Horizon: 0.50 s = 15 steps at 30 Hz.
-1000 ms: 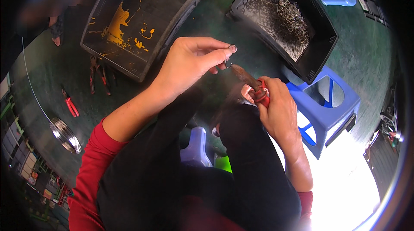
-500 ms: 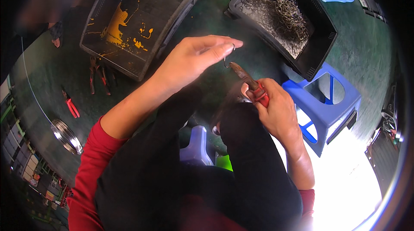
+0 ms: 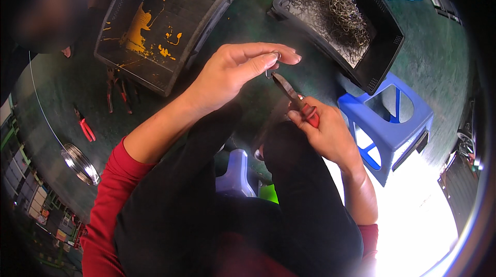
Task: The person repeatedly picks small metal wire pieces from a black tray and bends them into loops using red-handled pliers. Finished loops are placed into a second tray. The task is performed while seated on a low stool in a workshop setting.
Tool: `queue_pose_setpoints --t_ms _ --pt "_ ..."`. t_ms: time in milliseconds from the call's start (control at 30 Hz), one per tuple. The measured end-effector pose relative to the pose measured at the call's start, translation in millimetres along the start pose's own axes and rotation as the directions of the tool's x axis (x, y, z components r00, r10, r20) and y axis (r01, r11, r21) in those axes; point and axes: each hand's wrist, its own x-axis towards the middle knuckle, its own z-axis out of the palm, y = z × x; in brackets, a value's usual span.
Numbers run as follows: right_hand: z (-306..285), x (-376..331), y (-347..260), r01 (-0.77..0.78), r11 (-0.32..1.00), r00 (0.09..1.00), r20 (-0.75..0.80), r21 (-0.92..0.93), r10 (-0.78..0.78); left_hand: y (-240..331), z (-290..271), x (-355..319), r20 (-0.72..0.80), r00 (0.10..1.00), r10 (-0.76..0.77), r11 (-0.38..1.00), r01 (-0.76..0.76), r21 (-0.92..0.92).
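Note:
My left hand (image 3: 240, 67) pinches a small bent wire hook (image 3: 268, 74) between thumb and fingers, above the floor between the two crates. Its upper curve shows past the thumb tip; the lower curve hangs below. Wrapped round the red handles of a pair of pliers (image 3: 285, 87) is my right hand (image 3: 325, 128). The dark, worn jaws point up and left, with their tip at the hook's lower curve. Whether the jaws grip the wire is too small to tell.
A black crate (image 3: 188, 55) with orange stains stands ahead left. Another crate (image 3: 380, 78), ahead right, holds many bent wire pieces (image 3: 349, 16). Blue stools (image 3: 408, 135) stand right and between my legs. Red-handled pliers (image 3: 86, 128) and a wire coil (image 3: 78, 163) lie left; a person sits far left.
The pliers' tip has shifted slightly up and left at the hook. My right hand's grip on the handles has changed a little, and my left fingers reach slightly farther right.

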Motion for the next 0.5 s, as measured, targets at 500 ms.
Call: queue_pose_setpoints --t_ms 500 --pt "-6 10 13 -0.007 0.999 0.988 0.153 0.042 0.000 -1 -11 6 -0.044 0.966 -0.256 0.966 0.254 -0.051"
